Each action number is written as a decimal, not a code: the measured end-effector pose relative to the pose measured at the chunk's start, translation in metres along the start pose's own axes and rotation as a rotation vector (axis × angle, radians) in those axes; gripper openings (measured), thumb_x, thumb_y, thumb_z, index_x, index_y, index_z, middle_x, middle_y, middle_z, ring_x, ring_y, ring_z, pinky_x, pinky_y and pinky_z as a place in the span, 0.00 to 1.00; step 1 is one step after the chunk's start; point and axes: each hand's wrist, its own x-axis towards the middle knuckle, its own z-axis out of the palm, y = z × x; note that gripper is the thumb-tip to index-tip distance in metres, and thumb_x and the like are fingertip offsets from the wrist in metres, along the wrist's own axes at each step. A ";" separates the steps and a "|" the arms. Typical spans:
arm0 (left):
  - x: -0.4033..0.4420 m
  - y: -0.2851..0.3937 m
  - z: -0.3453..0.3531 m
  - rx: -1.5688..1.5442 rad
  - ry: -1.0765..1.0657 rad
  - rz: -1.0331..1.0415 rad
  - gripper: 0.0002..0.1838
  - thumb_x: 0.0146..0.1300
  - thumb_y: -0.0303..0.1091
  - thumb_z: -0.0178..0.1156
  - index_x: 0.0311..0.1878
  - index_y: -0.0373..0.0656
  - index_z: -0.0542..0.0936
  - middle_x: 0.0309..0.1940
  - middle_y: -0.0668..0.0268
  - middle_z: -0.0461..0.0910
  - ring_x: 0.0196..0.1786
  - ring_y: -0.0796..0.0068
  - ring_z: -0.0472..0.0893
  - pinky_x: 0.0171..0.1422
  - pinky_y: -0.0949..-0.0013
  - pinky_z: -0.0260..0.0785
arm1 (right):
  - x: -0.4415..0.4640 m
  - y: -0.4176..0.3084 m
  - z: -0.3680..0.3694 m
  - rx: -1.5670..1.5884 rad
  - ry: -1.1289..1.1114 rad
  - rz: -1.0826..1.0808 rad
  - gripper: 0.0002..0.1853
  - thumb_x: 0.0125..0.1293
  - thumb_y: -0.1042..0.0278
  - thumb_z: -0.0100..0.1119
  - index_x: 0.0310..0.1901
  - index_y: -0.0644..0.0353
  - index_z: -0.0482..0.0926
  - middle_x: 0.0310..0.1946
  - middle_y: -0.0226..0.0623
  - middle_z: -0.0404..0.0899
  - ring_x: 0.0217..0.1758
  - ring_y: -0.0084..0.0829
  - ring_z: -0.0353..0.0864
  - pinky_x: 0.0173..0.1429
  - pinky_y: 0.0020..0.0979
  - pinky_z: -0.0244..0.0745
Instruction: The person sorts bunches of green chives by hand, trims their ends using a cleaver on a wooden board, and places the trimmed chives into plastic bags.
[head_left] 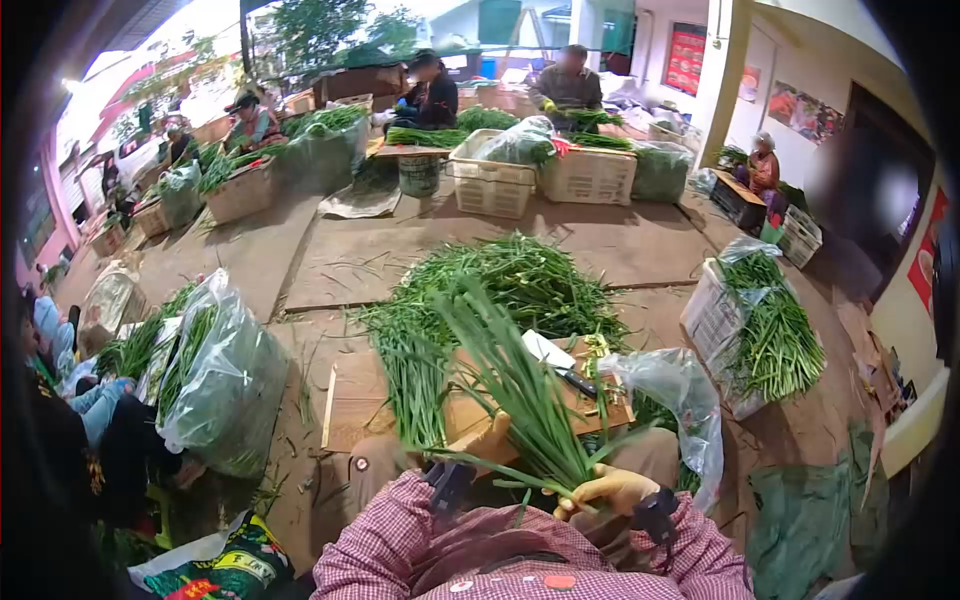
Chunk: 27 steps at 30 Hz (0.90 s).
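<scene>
A bundle of garlic chives [525, 390] slants upward in front of me, its cut ends toward my body. My right hand [605, 490], in a yellowish glove, is closed around the lower end. My left hand [482, 442], gloved alike, is at the bundle's left side with curled fingers against a few stray stalks; its grip is partly hidden. Below the bundle lies a wooden board [355, 400]. On it rest a wide-bladed knife [548, 352] with a dark handle and a row of chives [412, 390]. Behind the board spreads a large heap of chives [540, 285].
A clear plastic bag [685, 395] sits at the board's right. Farther right stands a white crate [715, 325] filled with chives. At left is a plastic-lined container [235, 390] beside a seated person [100, 420]. Several people work among crates [490, 185] at the back.
</scene>
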 end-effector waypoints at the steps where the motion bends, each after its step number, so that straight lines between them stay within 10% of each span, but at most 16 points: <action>1: -0.002 0.004 0.007 -0.155 0.026 0.002 0.44 0.66 0.65 0.54 0.73 0.41 0.61 0.72 0.53 0.62 0.70 0.55 0.68 0.71 0.48 0.65 | 0.008 -0.001 0.007 -0.015 0.055 0.093 0.12 0.63 0.77 0.60 0.46 0.75 0.79 0.44 0.48 0.83 0.46 0.35 0.85 0.53 0.26 0.77; 5: -0.002 0.023 0.031 -0.030 0.115 0.049 0.51 0.62 0.67 0.58 0.74 0.36 0.57 0.62 0.58 0.74 0.61 0.65 0.76 0.65 0.60 0.70 | 0.047 0.015 -0.002 -0.228 -0.141 0.042 0.19 0.67 0.71 0.60 0.57 0.71 0.74 0.40 0.42 0.84 0.45 0.30 0.84 0.51 0.27 0.78; 9: -0.002 0.045 0.022 -0.124 0.462 -0.116 0.28 0.65 0.44 0.64 0.64 0.39 0.73 0.54 0.61 0.82 0.56 0.66 0.80 0.61 0.54 0.74 | 0.065 0.002 -0.003 -0.527 -0.053 0.240 0.19 0.64 0.63 0.66 0.50 0.67 0.78 0.39 0.37 0.84 0.42 0.28 0.81 0.51 0.28 0.75; 15: 0.021 0.067 0.085 0.349 0.850 -0.162 0.22 0.61 0.39 0.66 0.56 0.40 0.78 0.43 0.63 0.83 0.45 0.69 0.82 0.50 0.56 0.76 | 0.056 -0.032 -0.046 -0.734 0.280 -0.254 0.28 0.63 0.58 0.64 0.64 0.57 0.72 0.47 0.40 0.83 0.48 0.32 0.82 0.57 0.34 0.75; 18: 0.022 0.046 0.011 0.983 0.612 0.056 0.18 0.57 0.28 0.66 0.52 0.41 0.81 0.41 0.62 0.84 0.41 0.70 0.83 0.47 0.68 0.74 | 0.054 -0.065 -0.067 -1.046 0.364 -0.259 0.19 0.65 0.53 0.60 0.46 0.61 0.83 0.35 0.41 0.84 0.39 0.29 0.82 0.45 0.32 0.76; 19: 0.039 0.048 0.043 0.582 0.850 0.001 0.12 0.59 0.27 0.65 0.45 0.35 0.82 0.38 0.64 0.83 0.41 0.72 0.81 0.48 0.69 0.73 | 0.059 -0.069 -0.071 -1.173 0.410 -0.375 0.19 0.62 0.52 0.62 0.42 0.62 0.83 0.35 0.43 0.84 0.40 0.35 0.83 0.47 0.34 0.76; 27: 0.062 0.019 0.056 0.708 0.636 0.178 0.08 0.59 0.25 0.63 0.41 0.35 0.80 0.36 0.65 0.82 0.39 0.74 0.79 0.47 0.71 0.70 | 0.100 -0.083 -0.096 -1.189 0.208 -0.408 0.18 0.54 0.54 0.67 0.42 0.57 0.86 0.37 0.40 0.86 0.42 0.36 0.85 0.47 0.36 0.77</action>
